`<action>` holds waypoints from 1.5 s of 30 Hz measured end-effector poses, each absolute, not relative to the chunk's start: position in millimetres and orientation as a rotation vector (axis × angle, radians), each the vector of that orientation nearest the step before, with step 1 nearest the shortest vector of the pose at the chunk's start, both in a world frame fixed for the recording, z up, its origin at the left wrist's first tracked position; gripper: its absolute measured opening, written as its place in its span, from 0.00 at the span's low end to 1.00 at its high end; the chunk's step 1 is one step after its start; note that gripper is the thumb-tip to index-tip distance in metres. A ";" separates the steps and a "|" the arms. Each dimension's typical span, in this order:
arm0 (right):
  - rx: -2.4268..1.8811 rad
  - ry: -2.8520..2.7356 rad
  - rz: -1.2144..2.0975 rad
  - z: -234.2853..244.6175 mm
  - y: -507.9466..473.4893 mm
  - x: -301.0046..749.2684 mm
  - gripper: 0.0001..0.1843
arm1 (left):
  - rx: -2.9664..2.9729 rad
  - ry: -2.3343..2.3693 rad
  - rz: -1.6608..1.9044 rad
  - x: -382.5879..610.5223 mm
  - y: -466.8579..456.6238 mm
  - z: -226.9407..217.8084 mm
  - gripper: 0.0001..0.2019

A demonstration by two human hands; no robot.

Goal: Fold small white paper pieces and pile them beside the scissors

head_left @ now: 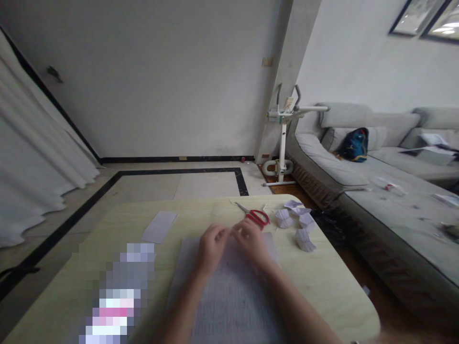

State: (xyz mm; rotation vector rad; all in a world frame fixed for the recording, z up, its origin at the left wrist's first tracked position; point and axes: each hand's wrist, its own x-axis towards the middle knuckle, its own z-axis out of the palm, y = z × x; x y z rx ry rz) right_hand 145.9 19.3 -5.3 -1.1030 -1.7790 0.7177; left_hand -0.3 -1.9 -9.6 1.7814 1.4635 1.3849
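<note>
Over the far part of a large written sheet of paper [233,291], my left hand [212,246] and my right hand [253,241] meet at the fingertips. Both are closed in a pinch. Whatever sits between the fingers is too small and blurred to name. Just beyond my right hand lie scissors [258,218] with red handles, their blades pointing away to the left. Several folded pieces of lined paper [284,218] are scattered to the right of the scissors. A blank paper slip [159,227] rests on the table to the left of my hands.
The pale wooden table [333,296] has rounded corners. A pixelated patch hides something at its left. On the right stands a grey sofa [322,162] with a blue bag [355,145]. White exercise equipment [283,138] is near the wall, and a white curtain [36,153] hangs left.
</note>
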 end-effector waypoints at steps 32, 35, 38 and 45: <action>-1.131 -1.565 0.884 -2.2 18.1 142.5 0.06 | 1.353 1.421 1.474 -2.3 0.9 -5.7 0.09; -1.140 -1.554 0.877 -4.4 19.0 142.0 0.06 | 1.271 1.414 1.474 -2.4 1.7 -5.6 0.10; -1.139 -1.547 0.871 -7.0 19.6 141.0 0.05 | 1.173 1.419 1.503 -2.3 1.5 -3.7 0.11; -1.146 -1.590 0.847 -6.3 17.4 138.9 0.04 | 0.987 1.316 1.550 -1.3 2.2 -6.2 0.16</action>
